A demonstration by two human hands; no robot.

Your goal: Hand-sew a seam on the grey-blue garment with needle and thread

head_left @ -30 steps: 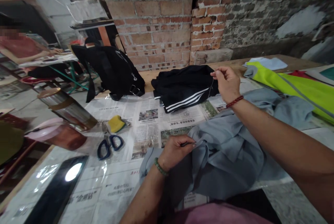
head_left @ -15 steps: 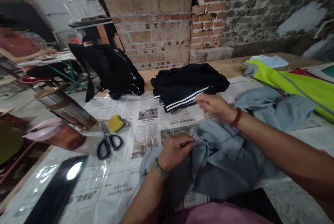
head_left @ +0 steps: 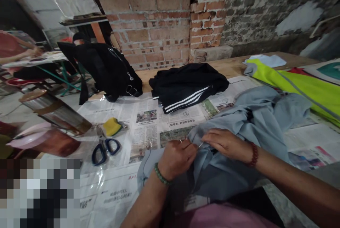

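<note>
While the left hand (head_left: 176, 159), with a ring and a green beaded bracelet (head_left: 162, 175), pinches a fold of soft grey-blue cloth (head_left: 269, 125), the right hand (head_left: 225, 144), in a red braided bracelet (head_left: 253, 154), comes close to it from the other side. Its thumb and finger are drawn together at the upper end of a thin, pale, needle-like sliver (head_left: 201, 145) and seem to pinch it; whether that is a needle or thread I cannot tell. I judge the step in hand to be close needlework at one small spot. The next move seems to call for a steady hold on the fold and a light fingertip grip on the sliver, keeping the loose folds out of the way.

The cloth lies rumpled before the person, running rightward beside a neon yellow-green garment (head_left: 297, 86) with a grey stripe. Printed newspaper sheets (head_left: 172, 121) cover much of the wooden table (head_left: 235, 63). Beyond the hands lies a folded black garment with three white stripes (head_left: 191, 88); to the left are blue-handled scissors (head_left: 103, 140), a yellow-and-green sponge (head_left: 111, 126), a shiny steel flask (head_left: 57, 112), a pink-lidded reddish tub (head_left: 57, 143) and a black fabric backpack (head_left: 108, 70). Rough brick wall (head_left: 159, 18) rises behind, and at far left another person (head_left: 12, 49) sits at a green-legged table (head_left: 51, 57).
</note>
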